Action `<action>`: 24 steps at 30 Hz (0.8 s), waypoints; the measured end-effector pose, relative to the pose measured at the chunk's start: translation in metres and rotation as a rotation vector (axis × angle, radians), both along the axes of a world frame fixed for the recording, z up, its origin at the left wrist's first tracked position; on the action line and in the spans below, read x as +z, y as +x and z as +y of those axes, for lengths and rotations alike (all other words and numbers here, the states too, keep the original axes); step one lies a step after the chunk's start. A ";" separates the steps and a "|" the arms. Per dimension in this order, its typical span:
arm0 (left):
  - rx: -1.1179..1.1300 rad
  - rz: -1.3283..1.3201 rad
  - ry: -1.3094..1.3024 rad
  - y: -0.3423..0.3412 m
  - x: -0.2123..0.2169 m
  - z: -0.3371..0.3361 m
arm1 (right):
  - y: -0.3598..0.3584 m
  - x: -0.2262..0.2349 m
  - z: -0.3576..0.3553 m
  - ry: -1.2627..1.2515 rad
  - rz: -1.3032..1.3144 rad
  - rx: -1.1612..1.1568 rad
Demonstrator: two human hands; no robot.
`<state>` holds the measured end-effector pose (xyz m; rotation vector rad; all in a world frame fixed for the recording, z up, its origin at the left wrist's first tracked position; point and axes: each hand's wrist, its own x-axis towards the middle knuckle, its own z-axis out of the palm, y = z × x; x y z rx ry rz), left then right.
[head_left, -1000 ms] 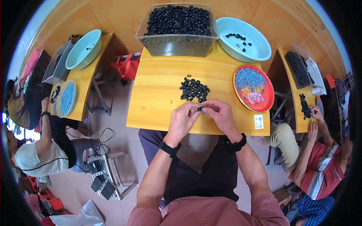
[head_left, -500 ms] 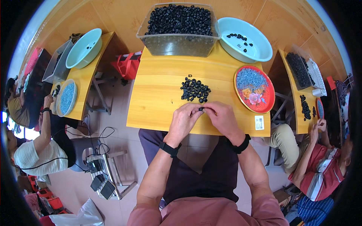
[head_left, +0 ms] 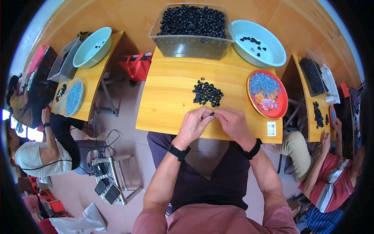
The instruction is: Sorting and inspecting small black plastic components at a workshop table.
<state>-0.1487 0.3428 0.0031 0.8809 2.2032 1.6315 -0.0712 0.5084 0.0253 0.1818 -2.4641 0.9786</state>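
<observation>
My left hand (head_left: 194,121) and my right hand (head_left: 232,121) meet above the near edge of the yellow table (head_left: 163,101). Between their pinched fingertips sits a small black ring-like part (head_left: 212,114), mostly covered by the fingers. Just beyond them lies a loose pile of similar small black parts (head_left: 207,93). To the right of the pile is a red flowered tray (head_left: 281,103) with many tiny clear-bluish pieces (head_left: 264,83) heaped in its far half.
A clear plastic bin (head_left: 191,47) full of black parts stands at the table's back. Beside it is a light-blue basin (head_left: 272,54) holding several more. Co-workers sit at a left table (head_left: 86,89) and a right table (head_left: 307,93). A metal stool (head_left: 120,183) with cables stands at left.
The whole view has shifted slightly to the right. Both hands stay together at the table edge, still pinching the small black part. The co-worker's hands at right have moved apart.
</observation>
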 end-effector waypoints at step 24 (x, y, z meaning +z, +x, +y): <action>0.055 0.010 -0.034 0.001 -0.004 0.003 | 0.004 0.001 0.002 -0.121 -0.169 -0.071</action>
